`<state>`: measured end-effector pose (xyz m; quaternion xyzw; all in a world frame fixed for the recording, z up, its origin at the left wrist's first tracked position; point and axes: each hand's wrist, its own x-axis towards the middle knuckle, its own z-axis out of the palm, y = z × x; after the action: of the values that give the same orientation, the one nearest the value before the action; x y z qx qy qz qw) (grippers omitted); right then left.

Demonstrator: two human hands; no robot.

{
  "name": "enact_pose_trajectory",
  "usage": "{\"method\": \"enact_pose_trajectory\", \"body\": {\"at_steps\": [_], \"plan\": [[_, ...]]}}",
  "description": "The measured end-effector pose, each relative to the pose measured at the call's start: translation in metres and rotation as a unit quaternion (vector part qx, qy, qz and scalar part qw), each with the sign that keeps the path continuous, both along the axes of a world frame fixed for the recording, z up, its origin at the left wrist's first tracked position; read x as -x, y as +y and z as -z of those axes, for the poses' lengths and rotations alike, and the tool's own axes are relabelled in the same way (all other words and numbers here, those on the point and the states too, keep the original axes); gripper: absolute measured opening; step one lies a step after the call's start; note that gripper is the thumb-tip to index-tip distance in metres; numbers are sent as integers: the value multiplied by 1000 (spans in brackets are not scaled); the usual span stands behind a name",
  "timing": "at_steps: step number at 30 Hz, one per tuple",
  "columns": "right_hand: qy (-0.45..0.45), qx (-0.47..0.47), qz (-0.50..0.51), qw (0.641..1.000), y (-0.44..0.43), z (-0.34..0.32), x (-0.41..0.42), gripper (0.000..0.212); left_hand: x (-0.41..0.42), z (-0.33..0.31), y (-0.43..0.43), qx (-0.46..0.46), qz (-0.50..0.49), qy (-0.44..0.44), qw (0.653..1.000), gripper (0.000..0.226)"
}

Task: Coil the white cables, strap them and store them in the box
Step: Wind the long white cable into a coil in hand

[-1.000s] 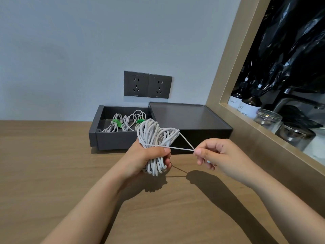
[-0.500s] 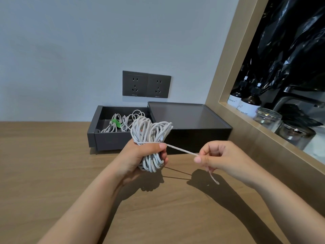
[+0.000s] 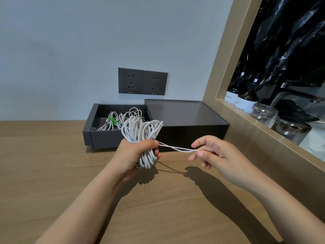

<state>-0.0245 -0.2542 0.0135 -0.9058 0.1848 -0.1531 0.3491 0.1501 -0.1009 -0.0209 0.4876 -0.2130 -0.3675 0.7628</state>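
The left hand (image 3: 136,152) is gripping a coiled white cable (image 3: 142,132) above the wooden table (image 3: 52,173), fingers wrapped around its middle. The right hand (image 3: 212,154) is pinching the cable's loose end (image 3: 177,149) between thumb and fingertips, its other fingers loosely spread. Behind, the dark box (image 3: 109,137) is holding 2 strapped cable bundles (image 3: 119,118).

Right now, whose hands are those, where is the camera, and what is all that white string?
Those are a person's two bare hands, not a machine. The camera sits on the person's head and looks down, so you see what they see. The left hand grips a bundle of white cable. The right hand pinches a loose strand from it with its fingers. Below is a wooden table. Behind, an open grey box holds coiled cables, one with a green strap.
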Motion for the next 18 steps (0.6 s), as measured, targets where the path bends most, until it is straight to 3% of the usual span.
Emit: {"method": "enact_pose_trajectory", "body": {"at_steps": [8, 18], "plan": [[-3, 100, 36, 994, 1, -2, -2, 16, -7, -1, 2, -24, -90, -64, 994, 15], [6, 79, 15, 997, -7, -6, 4, 19, -11, -6, 5, 10, -6, 43, 999, 28]]}}
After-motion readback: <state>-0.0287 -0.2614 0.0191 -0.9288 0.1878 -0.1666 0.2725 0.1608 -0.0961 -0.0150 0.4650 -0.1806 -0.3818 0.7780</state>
